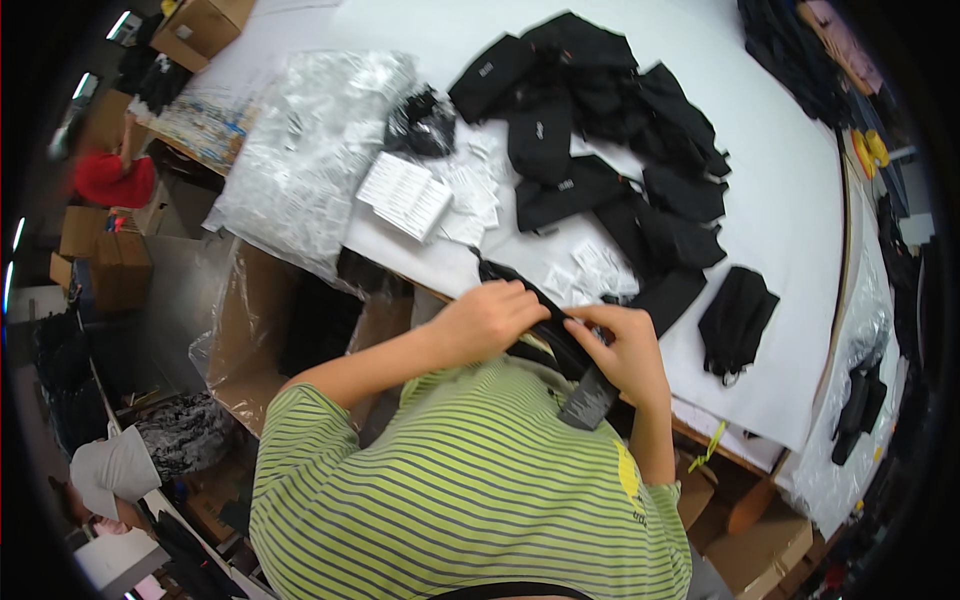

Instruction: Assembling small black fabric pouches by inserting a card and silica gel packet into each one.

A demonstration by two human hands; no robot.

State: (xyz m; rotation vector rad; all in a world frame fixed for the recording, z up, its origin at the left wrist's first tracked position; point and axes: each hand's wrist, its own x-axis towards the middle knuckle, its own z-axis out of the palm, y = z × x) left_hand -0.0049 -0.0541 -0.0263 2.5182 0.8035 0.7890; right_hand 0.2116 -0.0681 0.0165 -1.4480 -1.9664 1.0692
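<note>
My left hand [487, 318] and my right hand [625, 347] both grip one black fabric pouch [548, 328] held close to my chest at the near edge of the white table [800, 250]. A grey tag or strap end [588, 402] hangs from the pouch below my right hand. A pile of similar black pouches [600, 130] lies spread across the table beyond my hands. Small white packets [585, 272] lie scattered just past the pouch I hold.
A stack of white cards [405, 193] and a big clear plastic bag of packets [305, 150] sit at the table's left. An open cardboard box lined with plastic [290, 330] stands below the table edge. One lone black pouch [737, 320] lies to the right. More cardboard boxes [105, 255] stand at far left.
</note>
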